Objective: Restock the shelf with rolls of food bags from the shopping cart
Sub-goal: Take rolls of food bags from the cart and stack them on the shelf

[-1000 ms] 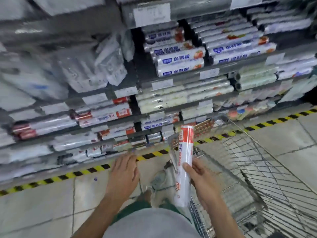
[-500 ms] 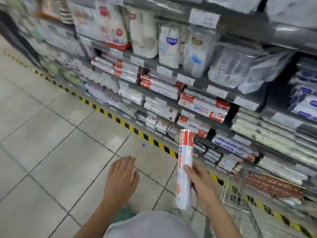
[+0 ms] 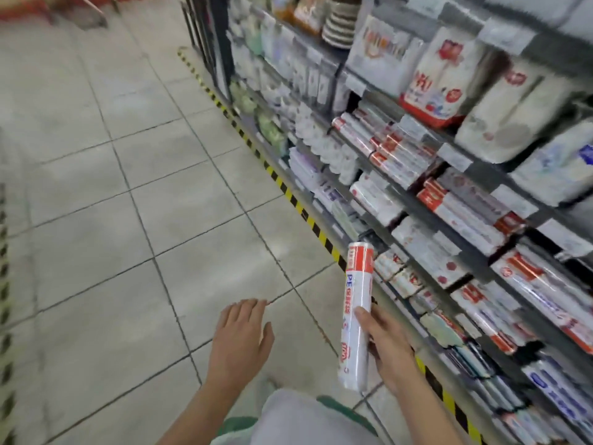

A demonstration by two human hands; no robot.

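My right hand (image 3: 386,345) grips a white roll of food bags (image 3: 356,313) with a red top band, held nearly upright in front of the lower shelves. My left hand (image 3: 241,340) hovers flat over the floor, fingers apart, holding nothing. The shelf unit (image 3: 481,252) runs along the right side. Its tiers hold many red-and-white rolls (image 3: 462,216) lying on their sides. The shopping cart is out of view.
Grey tiled floor (image 3: 128,220) spreads to the left. A yellow-and-black hazard strip (image 3: 288,194) runs along the shelf base. Large white packs (image 3: 500,114) fill the upper tier. Stacked bowls (image 3: 340,27) sit further along the aisle.
The view has swung left along the aisle; the cart has dropped out of sight and the shelves now lie to the right. Both hands keep their pose, the roll still in my right.
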